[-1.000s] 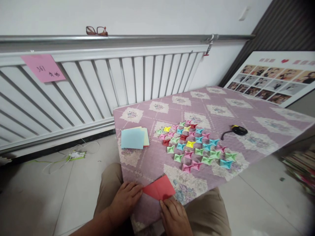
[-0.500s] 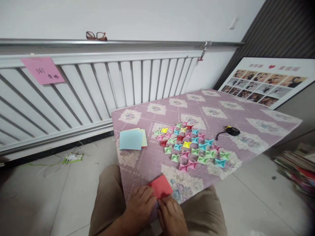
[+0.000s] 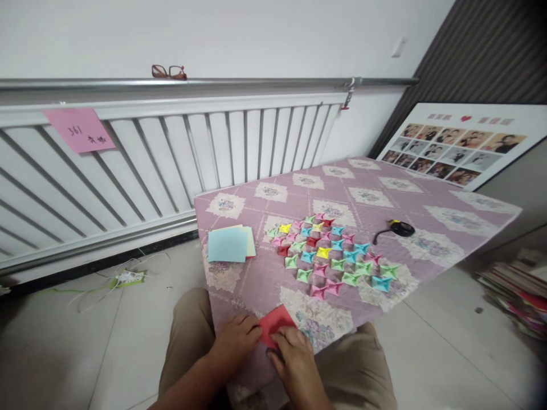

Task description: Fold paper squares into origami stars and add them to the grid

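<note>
A red sheet of paper lies at the near corner of the cloth-covered table, partly hidden under my fingers. My left hand holds its left edge, fingers bent together. From the near right side, my right hand reaches over the sheet with curled fingertips pressed on its surface. Beyond my hands stand several small folded paper pieces in rows, coloured green, pink, yellow, blue and red. To their left rests a stack of paper squares with light blue on top.
A black object with a cord or strap lies right of the folded pieces. A white radiator runs along the wall, with glasses on the pipe above. A photo board leans at the far right; a power strip lies on the floor.
My right hand has moved up over the red paper, from its near edge onto its surface. My left hand has shifted slightly left and stays at the paper's left edge.
</note>
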Demonstrator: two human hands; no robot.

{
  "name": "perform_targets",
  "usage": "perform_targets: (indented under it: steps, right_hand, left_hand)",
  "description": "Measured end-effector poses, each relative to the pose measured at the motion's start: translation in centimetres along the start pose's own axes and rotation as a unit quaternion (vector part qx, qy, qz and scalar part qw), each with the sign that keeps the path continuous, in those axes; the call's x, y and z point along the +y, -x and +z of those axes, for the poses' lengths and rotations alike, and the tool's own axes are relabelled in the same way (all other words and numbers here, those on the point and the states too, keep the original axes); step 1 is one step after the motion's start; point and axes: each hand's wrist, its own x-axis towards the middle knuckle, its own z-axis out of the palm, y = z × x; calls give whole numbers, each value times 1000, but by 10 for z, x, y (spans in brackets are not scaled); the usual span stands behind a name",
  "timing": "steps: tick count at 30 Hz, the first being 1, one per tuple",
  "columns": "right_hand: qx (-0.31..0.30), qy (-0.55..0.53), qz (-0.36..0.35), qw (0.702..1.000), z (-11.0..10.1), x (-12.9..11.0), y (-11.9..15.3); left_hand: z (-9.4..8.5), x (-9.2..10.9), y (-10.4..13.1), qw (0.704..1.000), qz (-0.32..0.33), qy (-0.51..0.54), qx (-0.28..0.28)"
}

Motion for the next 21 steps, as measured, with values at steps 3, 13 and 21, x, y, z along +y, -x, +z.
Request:
perform_targets:
  steps: [3, 13, 21]
  right_hand:
    - [-12, 4, 5, 1000, -2, -1, -7]
    - [-3, 23, -27, 999, -5, 4, -9]
    - [28, 27, -32, 999, -20, -15, -22]
  left_hand:
    - [-10, -4, -3, 999, 40, -26, -6]
    - [-13, -21, -8, 995, 87, -19, 45]
    - [-36, -10, -17, 992, 56, 52, 99]
